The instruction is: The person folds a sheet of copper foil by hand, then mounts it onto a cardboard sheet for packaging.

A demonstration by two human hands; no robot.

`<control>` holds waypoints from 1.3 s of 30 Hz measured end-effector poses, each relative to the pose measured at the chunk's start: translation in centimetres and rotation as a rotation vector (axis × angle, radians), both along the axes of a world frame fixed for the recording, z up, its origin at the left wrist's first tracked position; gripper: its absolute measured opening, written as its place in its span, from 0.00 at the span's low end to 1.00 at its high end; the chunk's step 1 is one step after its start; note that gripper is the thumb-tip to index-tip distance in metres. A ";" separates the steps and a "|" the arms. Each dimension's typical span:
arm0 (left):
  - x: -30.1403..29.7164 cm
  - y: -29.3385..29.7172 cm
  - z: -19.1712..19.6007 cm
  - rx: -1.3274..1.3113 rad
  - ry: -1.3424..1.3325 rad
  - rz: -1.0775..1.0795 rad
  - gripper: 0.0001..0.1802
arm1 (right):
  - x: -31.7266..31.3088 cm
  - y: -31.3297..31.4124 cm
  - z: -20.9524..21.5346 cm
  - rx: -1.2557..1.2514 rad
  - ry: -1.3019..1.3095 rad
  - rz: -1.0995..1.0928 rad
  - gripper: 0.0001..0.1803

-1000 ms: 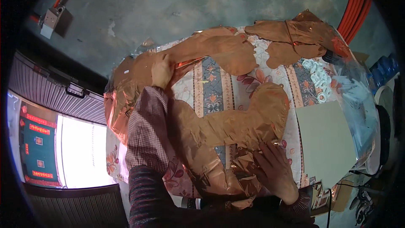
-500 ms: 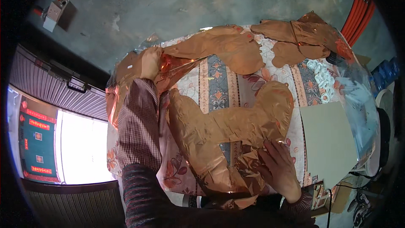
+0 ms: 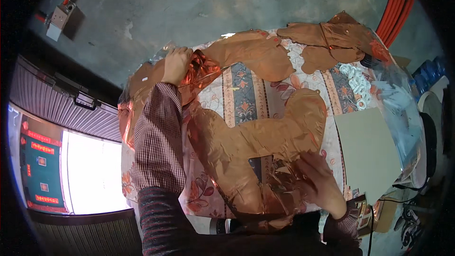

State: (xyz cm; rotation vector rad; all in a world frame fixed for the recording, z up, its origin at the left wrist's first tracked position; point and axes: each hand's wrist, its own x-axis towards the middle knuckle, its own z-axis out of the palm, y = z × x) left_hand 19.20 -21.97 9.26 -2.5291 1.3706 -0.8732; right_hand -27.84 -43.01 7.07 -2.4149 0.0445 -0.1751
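Observation:
Flat copper-coloured foil balloons lie over a patterned tablecloth. My left hand (image 3: 176, 65) reaches to the far left and is closed on the bunched edge of a long foil balloon (image 3: 241, 50) along the table's far side. More shiny crumpled foil (image 3: 135, 83) is beside that wrist. Right in front of me spreads another foil balloon (image 3: 256, 137), slightly wrinkled, with a hole through which the cloth shows. Over its near right part is my right hand (image 3: 320, 185), smeared by motion, its fingers stretched out over creased foil. Whether it touches the foil is unclear.
A further foil balloon (image 3: 339, 40) lies at the far right. White ribbon rolls (image 3: 358, 85), a pale green board (image 3: 367, 154) and clear plastic bags (image 3: 398, 114) sit along the right side. Orange pipes (image 3: 397, 7) run up the wall.
My left hand has shifted slightly right, and the foil beside it is more bunched and lifted. My right hand has moved a little on the near balloon and is now blurred.

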 end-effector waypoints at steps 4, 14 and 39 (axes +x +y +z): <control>-0.2 -1.3 -0.3 -0.034 0.001 -0.044 0.11 | 0.2 -1.1 2.4 -0.051 -0.094 -0.099 0.29; -1.3 -0.4 -0.1 -0.244 0.103 -0.040 0.11 | 16.4 -3.1 8.1 0.987 -0.546 -0.276 0.14; 0.6 2.7 -4.9 -0.232 0.399 0.509 0.16 | 42.0 -5.4 -1.6 0.359 -0.734 -0.603 0.08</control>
